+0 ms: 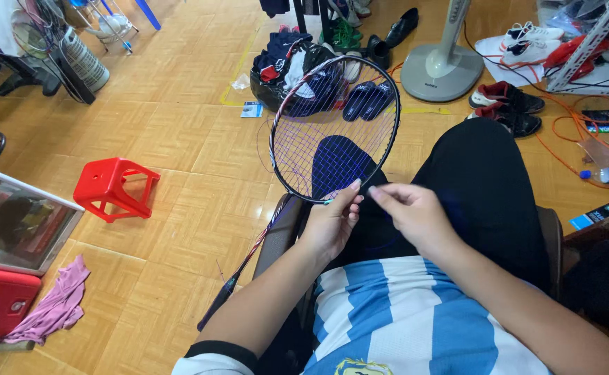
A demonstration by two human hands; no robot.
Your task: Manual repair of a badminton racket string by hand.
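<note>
Badminton racket (pixel 335 129) is held at the lower rim of its head by the left hand (pixel 332 221); fingers (pixel 351 196) are closed around the frame edge, thumb on top. The head stands tilted up and away from the fingers, with the shaft and handle running down past the left wrist toward the floor.

Right hand (pixel 415 215) sits just right of the left-hand fingers. Its fingertips (pixel 376 194) are pinched shut, apparently on a thin purple string (pixel 297 156); the string end itself is too fine to be confirmed between them.

String bed is only partly woven: dense purple mesh nearest the fingers, loose strands and open gaps farther up the head.

Risks, judged from this pose:
- Thin string could be lost from the pinch, since grip area is tiny and tension is pulled sideways.
- A cross could be misthreaded over or under the wrong main; loose loops on the far left of the head could get snagged or tangled.
- Frame is supported only at one rim point and on the black-trousered knee (pixel 481 180); the head could be twisted or let slip if the string is tugged hard.
- Handle end hangs unsupported below the left wrist, near the parquet floor (pixel 179 139); it could be knocked.
</note>
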